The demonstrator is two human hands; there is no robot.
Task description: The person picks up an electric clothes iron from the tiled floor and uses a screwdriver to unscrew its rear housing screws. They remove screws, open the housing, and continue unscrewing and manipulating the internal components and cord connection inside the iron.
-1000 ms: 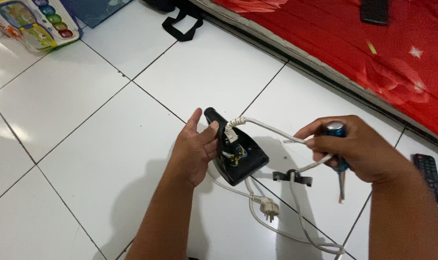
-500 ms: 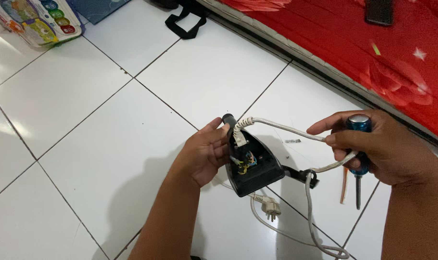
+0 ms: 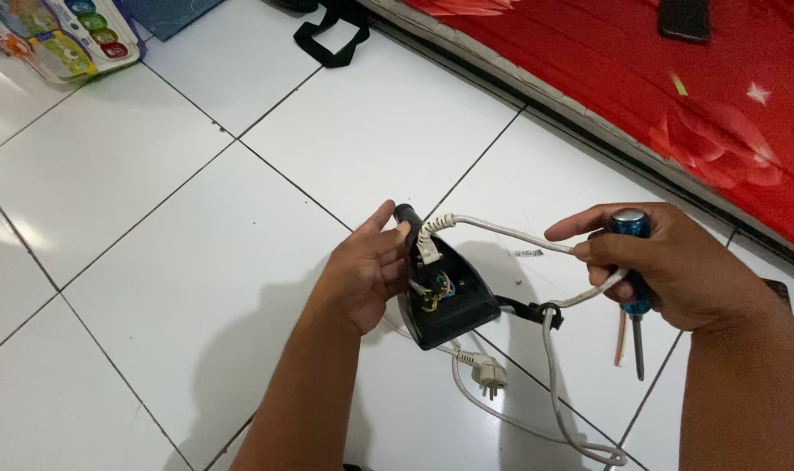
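Opened black iron [image 3: 453, 301] held upright on white tiles.
Left hand [image 3: 366, 270] clasps its side; right hand [image 3: 676, 266] grips the screwdriver [image 3: 634, 288] and white cord [image 3: 510, 234], just beside.

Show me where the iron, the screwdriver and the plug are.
iron [image 3: 466, 305]: head view, on its black body beside the open wiring.
screwdriver [image 3: 630, 223]: head view, on the blue handle top above the right hand.
plug [image 3: 489, 376]: head view, on the white plug head on the floor.

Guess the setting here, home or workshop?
Most likely a home, probably a bedroom floor: white floor tiles, a red floral mattress lying at floor level, and a colourful children's toy in the corner. No bench or tool racks in view.
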